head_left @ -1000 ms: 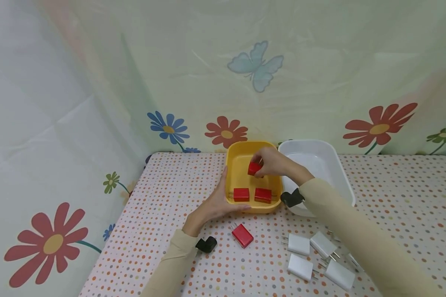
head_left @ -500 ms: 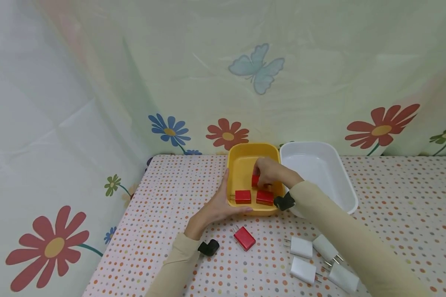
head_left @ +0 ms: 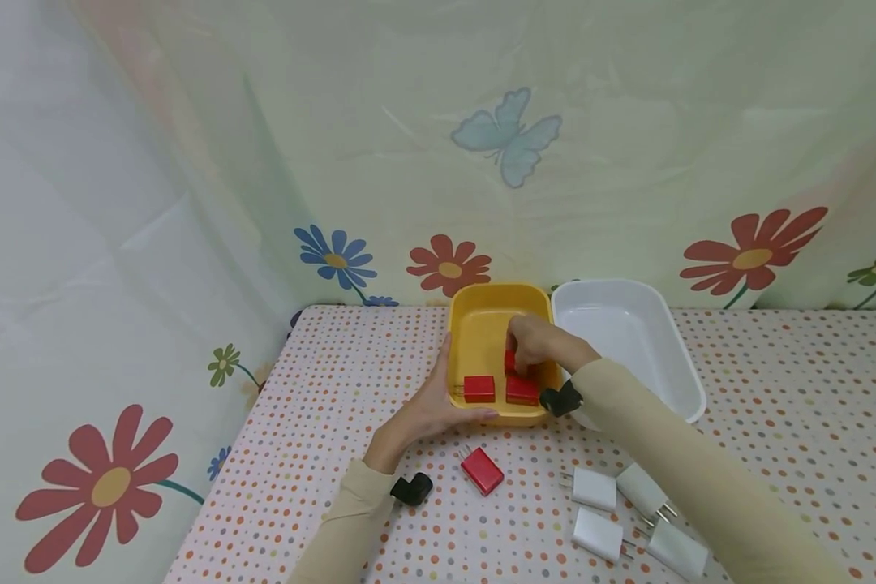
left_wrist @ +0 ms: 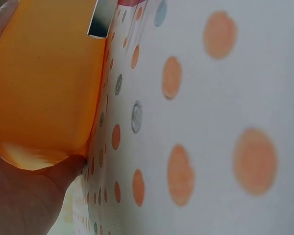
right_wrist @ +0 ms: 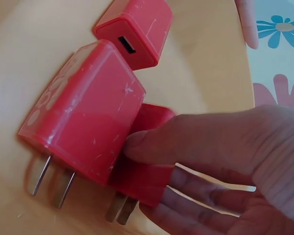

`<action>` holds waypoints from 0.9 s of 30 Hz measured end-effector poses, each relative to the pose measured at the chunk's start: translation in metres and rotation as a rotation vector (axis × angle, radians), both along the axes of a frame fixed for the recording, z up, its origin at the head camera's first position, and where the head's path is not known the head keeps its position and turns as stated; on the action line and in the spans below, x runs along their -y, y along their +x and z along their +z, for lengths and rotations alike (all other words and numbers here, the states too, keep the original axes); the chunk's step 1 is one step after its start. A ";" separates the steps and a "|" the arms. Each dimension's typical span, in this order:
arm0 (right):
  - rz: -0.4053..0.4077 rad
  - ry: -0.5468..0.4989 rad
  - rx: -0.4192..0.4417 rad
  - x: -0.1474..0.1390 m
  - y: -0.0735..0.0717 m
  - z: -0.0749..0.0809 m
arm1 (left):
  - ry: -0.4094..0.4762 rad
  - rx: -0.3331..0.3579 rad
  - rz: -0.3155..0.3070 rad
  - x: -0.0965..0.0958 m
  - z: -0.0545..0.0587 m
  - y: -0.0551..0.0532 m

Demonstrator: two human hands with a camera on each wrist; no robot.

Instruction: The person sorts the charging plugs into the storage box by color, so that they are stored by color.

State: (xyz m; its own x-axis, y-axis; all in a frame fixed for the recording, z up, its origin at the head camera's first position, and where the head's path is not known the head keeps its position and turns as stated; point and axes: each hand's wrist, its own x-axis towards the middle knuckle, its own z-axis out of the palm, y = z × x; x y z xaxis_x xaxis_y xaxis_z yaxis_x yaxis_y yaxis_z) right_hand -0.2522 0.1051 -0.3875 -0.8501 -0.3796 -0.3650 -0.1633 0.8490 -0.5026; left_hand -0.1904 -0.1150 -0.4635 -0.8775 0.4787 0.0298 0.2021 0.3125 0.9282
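Observation:
My left hand (head_left: 431,405) holds the yellow tray (head_left: 478,337) at its near left corner, fingers along the left side and thumb on the near rim. In the left wrist view the palm lies against the tray's wall (left_wrist: 44,78). Inside the tray, my right hand (head_left: 540,341) pinches a red USB charger plug (right_wrist: 144,178) between thumb and fingers. That plug sits right beside a second red charger (right_wrist: 88,110), prongs pointing the same way. A third red charger (head_left: 479,389) lies at the tray's near left, its USB port visible in the right wrist view.
A white tray (head_left: 616,332) stands against the yellow one's right side. One red charger (head_left: 482,471) lies on the dotted tablecloth in front. Several white chargers (head_left: 599,533) are scattered at the front right, partly under the right forearm. A flowered curtain (head_left: 380,162) hangs behind.
My right hand has lowered the pinched red charger toward the tray's near side, beside the right-hand charger. The left hand keeps its hold on the yellow tray.

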 end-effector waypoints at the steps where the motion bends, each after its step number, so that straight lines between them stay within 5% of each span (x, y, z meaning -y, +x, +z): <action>1: -0.005 0.002 0.003 0.000 0.000 0.000 | -0.003 0.002 0.001 0.000 0.000 0.000; 18: -0.045 -0.001 -0.016 -0.001 0.006 0.005 | -0.037 0.040 0.039 -0.003 0.004 0.004; 27: -0.020 -0.059 -0.156 0.004 0.033 0.038 | -0.043 0.015 0.024 -0.001 0.001 0.003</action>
